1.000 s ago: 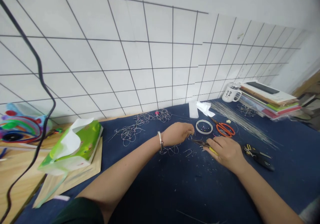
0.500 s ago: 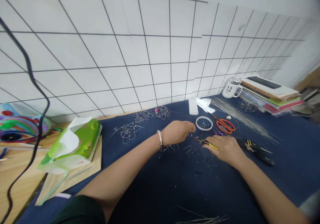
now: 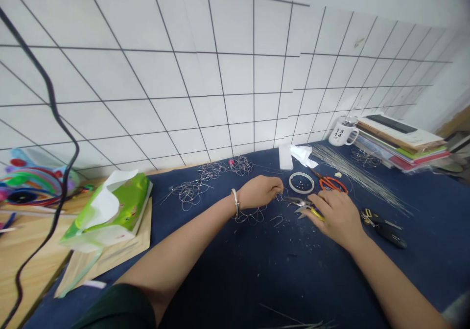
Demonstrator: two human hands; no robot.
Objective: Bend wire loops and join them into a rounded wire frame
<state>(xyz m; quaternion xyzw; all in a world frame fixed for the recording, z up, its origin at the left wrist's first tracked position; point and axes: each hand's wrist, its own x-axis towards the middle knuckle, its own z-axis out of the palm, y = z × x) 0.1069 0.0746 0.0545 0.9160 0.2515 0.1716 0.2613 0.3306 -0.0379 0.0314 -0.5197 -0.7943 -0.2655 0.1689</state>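
probably light and springy, the thin wire [image 3: 280, 196] is pinched in the left hand [image 3: 259, 192], just left of the pliers [image 3: 302, 202] gripped by the right hand [image 3: 338, 216]. it should bend easily; hold it near the tip

Behind the pliers [image 3: 304, 203] lies the dish [image 3: 301, 192], scissors [image 3: 330, 180] to its right.
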